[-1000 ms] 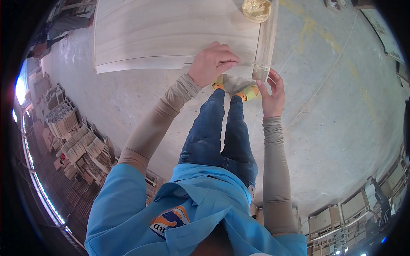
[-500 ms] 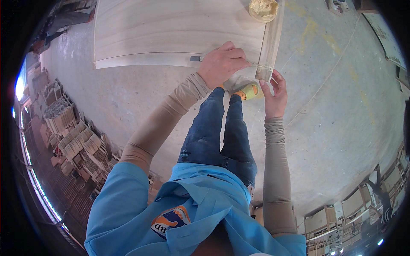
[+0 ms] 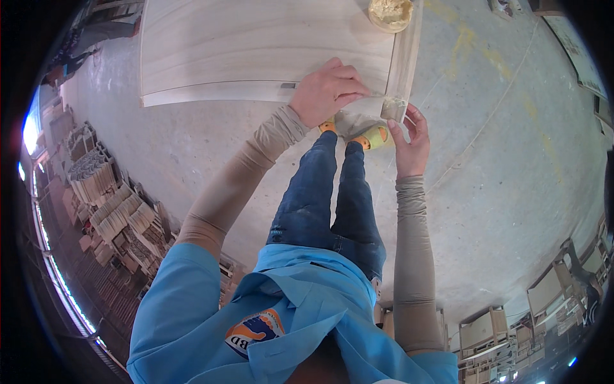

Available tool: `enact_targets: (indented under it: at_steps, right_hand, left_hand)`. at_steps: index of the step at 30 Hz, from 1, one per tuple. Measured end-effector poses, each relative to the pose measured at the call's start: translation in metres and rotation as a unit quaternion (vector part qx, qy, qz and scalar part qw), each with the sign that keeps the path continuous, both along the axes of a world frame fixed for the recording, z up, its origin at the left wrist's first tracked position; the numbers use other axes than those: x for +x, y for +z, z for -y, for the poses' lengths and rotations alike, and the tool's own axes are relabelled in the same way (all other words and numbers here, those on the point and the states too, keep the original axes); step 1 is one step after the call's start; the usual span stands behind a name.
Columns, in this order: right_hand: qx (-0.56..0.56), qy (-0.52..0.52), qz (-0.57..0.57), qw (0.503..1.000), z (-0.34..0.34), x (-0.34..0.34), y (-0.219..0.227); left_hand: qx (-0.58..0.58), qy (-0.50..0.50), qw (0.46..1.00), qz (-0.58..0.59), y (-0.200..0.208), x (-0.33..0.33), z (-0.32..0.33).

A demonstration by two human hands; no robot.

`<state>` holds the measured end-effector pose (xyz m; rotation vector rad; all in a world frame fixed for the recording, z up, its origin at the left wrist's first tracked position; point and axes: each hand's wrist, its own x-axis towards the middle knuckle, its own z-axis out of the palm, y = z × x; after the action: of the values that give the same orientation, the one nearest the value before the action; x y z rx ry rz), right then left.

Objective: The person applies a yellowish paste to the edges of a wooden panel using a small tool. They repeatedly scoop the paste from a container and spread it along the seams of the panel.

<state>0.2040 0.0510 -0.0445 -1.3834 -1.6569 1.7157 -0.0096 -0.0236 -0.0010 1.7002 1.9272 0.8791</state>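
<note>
My left hand (image 3: 326,91) is closed round a thin putty knife (image 3: 376,94), its blade pointing right toward the end of a wooden edge strip (image 3: 401,67). Pale putty (image 3: 394,101) is smeared across the strip near that end. My right hand (image 3: 412,137) holds the strip's near end, thumb on one side and fingers on the other. The strip runs along the right side of a large pale wooden panel (image 3: 256,45). An open round tub of cream-coloured putty (image 3: 390,14) stands at the panel's far right.
Grey concrete floor (image 3: 499,160) surrounds the panel, and my feet in yellow-green sandals (image 3: 371,137) stand under its near edge. Stacked wooden pieces (image 3: 115,205) lie at the left. Wooden frames or furniture parts (image 3: 483,329) stand at the lower right, where another person (image 3: 585,278) is partly visible.
My left hand has drawn slightly left, and the knife blade has moved off the strip's end toward its left edge. The right hand keeps its hold on the strip.
</note>
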Motion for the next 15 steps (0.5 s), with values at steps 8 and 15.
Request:
enact_targets:
  at_steps: [8, 15]
  right_hand:
    - [0.004, 0.003, -0.010, 1.000, 0.001, 0.001, 0.000]
    - [0.014, 0.004, -0.016, 1.000, 0.000, 0.003, -0.004]
  left_hand:
    - [-0.017, 0.010, 1.000, -0.015, 0.006, 0.002, 0.002]
    - [-0.010, 0.001, 1.000, 0.000, 0.010, -0.005, 0.002]
